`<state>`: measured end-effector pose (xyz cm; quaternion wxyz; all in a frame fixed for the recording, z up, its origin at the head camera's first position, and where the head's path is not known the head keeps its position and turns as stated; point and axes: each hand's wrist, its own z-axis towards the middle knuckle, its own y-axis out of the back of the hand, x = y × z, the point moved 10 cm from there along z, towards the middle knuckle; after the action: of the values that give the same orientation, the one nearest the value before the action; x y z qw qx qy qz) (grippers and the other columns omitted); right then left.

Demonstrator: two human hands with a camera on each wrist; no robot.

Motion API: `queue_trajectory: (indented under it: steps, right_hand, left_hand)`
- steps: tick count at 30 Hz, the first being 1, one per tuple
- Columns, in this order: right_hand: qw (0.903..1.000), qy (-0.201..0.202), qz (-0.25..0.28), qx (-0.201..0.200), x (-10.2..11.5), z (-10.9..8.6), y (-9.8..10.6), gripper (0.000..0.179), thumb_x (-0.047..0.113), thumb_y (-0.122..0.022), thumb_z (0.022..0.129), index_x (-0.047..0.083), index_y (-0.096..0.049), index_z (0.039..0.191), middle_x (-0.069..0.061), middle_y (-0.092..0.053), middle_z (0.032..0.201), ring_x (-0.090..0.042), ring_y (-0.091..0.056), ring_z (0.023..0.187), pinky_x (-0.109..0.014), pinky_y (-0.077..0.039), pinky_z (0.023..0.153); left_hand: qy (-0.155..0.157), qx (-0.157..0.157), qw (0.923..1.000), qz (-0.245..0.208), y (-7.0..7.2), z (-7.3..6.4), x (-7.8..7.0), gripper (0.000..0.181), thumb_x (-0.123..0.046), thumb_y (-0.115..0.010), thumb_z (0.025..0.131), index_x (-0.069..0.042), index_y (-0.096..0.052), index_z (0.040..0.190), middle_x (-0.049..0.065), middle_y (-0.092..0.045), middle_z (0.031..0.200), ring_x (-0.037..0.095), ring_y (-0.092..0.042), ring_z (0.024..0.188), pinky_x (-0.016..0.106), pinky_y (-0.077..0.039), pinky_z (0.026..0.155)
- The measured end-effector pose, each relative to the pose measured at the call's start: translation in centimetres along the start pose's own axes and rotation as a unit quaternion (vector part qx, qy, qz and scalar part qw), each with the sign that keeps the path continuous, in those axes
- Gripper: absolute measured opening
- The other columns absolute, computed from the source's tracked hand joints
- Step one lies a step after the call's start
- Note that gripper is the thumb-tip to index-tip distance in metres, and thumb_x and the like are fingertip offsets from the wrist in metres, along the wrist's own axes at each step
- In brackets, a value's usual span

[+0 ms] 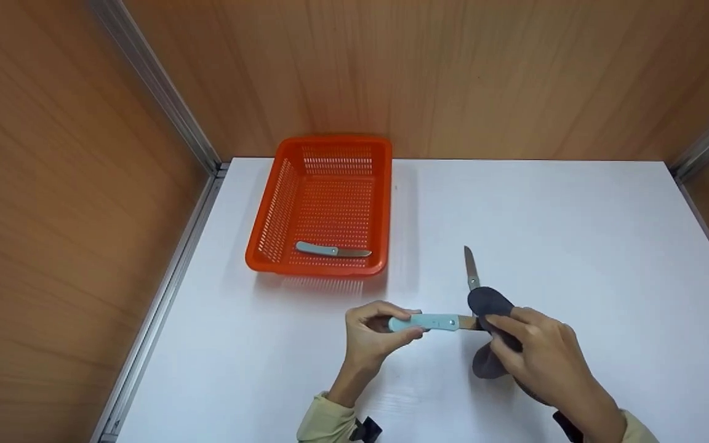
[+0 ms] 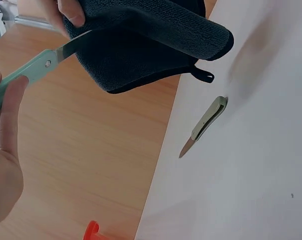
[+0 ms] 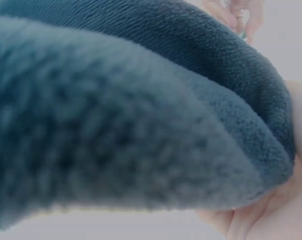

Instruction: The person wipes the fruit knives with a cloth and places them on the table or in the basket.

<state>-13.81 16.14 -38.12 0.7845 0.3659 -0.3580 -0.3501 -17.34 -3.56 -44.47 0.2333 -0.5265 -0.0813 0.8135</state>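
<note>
My left hand grips the light blue handle of an unfolded folding knife, its blade pointing right. A dark grey-blue cloth is folded over the blade's end, pinched there by my right hand. In the left wrist view the knife runs up into the fuzzy cloth, which has a small loop at its edge. The blade tip is hidden in the cloth. Close-up folds of the cloth fill most of the right wrist view. A second unfolded knife lies on the table just beyond the cloth.
An orange perforated basket stands at the back left of the white table. Inside, near its front wall, lies another unfolded knife with a light blue handle. Wood-grain panels enclose the table at the back and sides.
</note>
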Motion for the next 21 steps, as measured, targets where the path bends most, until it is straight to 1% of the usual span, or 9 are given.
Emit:
queue_trajectory:
  steps: [4, 5, 8, 11, 13, 15, 16, 19, 21]
  right_hand:
    - [0.9999, 0.002, -0.002, -0.012, -0.6, -0.1, 0.6, 0.022, 0.001, -0.072, 0.065, 0.008, -0.077, 0.085, 0.005, -0.053, 0.066, -0.002, -0.04, 0.052, -0.016, -0.036, 0.039]
    - [0.9999, 0.001, -0.004, -0.014, -0.8, -0.1, 0.8, 0.022, 0.001, -0.071, 0.066, 0.008, -0.077, 0.086, 0.005, -0.051, 0.065, -0.001, -0.036, 0.051, -0.016, -0.033, 0.039]
    - [0.9998, -0.009, -0.01, -0.018, -1.4, -0.1, 1.3, 0.022, 0.001, -0.072, 0.066, 0.009, -0.077, 0.086, 0.007, -0.049, 0.064, -0.001, -0.033, 0.05, -0.016, -0.03, 0.038]
    - [0.9995, -0.021, -0.015, -0.018, -2.0, -0.3, 1.8, 0.022, 0.002, -0.071, 0.066, 0.009, -0.077, 0.087, 0.007, -0.05, 0.064, -0.001, -0.034, 0.05, -0.017, -0.03, 0.039]
    - [0.9993, -0.025, -0.018, -0.02, -2.3, -0.4, 2.2, 0.022, 0.002, -0.071, 0.066, 0.009, -0.077, 0.086, 0.007, -0.05, 0.064, -0.002, -0.035, 0.05, -0.018, -0.031, 0.039]
    - [0.9991, -0.021, -0.022, -0.029, -2.5, -0.6, 2.6, 0.022, 0.002, -0.07, 0.066, 0.009, -0.077, 0.085, 0.007, -0.05, 0.064, -0.002, -0.035, 0.05, -0.018, -0.031, 0.038]
    - [0.999, -0.022, -0.023, -0.03, -2.6, -0.6, 2.8, 0.021, 0.002, -0.069, 0.066, 0.009, -0.077, 0.085, 0.006, -0.05, 0.064, -0.003, -0.036, 0.05, -0.018, -0.032, 0.039]
    - [0.9988, -0.024, -0.025, -0.036, -2.9, -0.7, 3.2, 0.021, 0.002, -0.069, 0.065, 0.008, -0.077, 0.084, 0.004, -0.051, 0.063, -0.004, -0.037, 0.049, -0.019, -0.034, 0.039]
    - [0.9986, -0.034, -0.026, -0.031, -3.2, -0.8, 3.4, 0.021, 0.002, -0.069, 0.065, 0.007, -0.077, 0.084, 0.004, -0.051, 0.063, -0.005, -0.037, 0.049, -0.019, -0.034, 0.039]
  left_hand:
    - [-0.003, 0.0, 1.0, -0.001, 0.3, 0.1, -0.4, 0.021, 0.012, -0.075, 0.071, 0.018, -0.061, 0.086, 0.031, -0.066, 0.089, 0.034, -0.069, 0.069, 0.048, -0.058, 0.056]
    - [0.0, -0.003, 1.0, 0.002, 0.5, 0.2, -0.4, 0.022, 0.012, -0.075, 0.071, 0.018, -0.061, 0.087, 0.03, -0.066, 0.089, 0.035, -0.069, 0.07, 0.048, -0.058, 0.057]
    - [0.013, -0.015, 0.9995, 0.023, 1.2, 0.3, -0.4, 0.024, 0.009, -0.076, 0.072, 0.018, -0.062, 0.09, 0.029, -0.067, 0.092, 0.035, -0.069, 0.072, 0.049, -0.058, 0.06]
    - [0.032, -0.03, 0.9981, 0.042, 1.9, 0.5, -0.2, 0.026, 0.006, -0.076, 0.074, 0.017, -0.062, 0.093, 0.028, -0.067, 0.094, 0.034, -0.069, 0.075, 0.049, -0.058, 0.063]
    - [0.039, -0.037, 0.9974, 0.049, 2.4, 0.7, -0.2, 0.027, 0.005, -0.076, 0.074, 0.017, -0.062, 0.094, 0.029, -0.067, 0.096, 0.036, -0.069, 0.074, 0.05, -0.058, 0.064]
    - [0.046, -0.044, 0.9968, 0.05, 2.8, 0.9, -0.2, 0.028, 0.004, -0.076, 0.075, 0.017, -0.061, 0.095, 0.029, -0.066, 0.097, 0.042, -0.067, 0.074, 0.05, -0.058, 0.065]
    - [0.049, -0.047, 0.9965, 0.048, 3.0, 1.1, -0.2, 0.029, 0.005, -0.076, 0.075, 0.017, -0.061, 0.096, 0.03, -0.066, 0.098, 0.042, -0.067, 0.074, 0.05, -0.058, 0.065]
    - [0.054, -0.054, 0.996, 0.045, 3.6, 1.6, -0.2, 0.032, 0.005, -0.076, 0.075, 0.019, -0.059, 0.099, 0.033, -0.064, 0.1, 0.042, -0.067, 0.076, 0.05, -0.058, 0.067]
    - [0.053, -0.06, 0.9958, 0.044, 4.0, 2.0, -0.3, 0.034, 0.005, -0.076, 0.075, 0.02, -0.058, 0.1, 0.033, -0.063, 0.101, 0.039, -0.068, 0.077, 0.051, -0.057, 0.068]
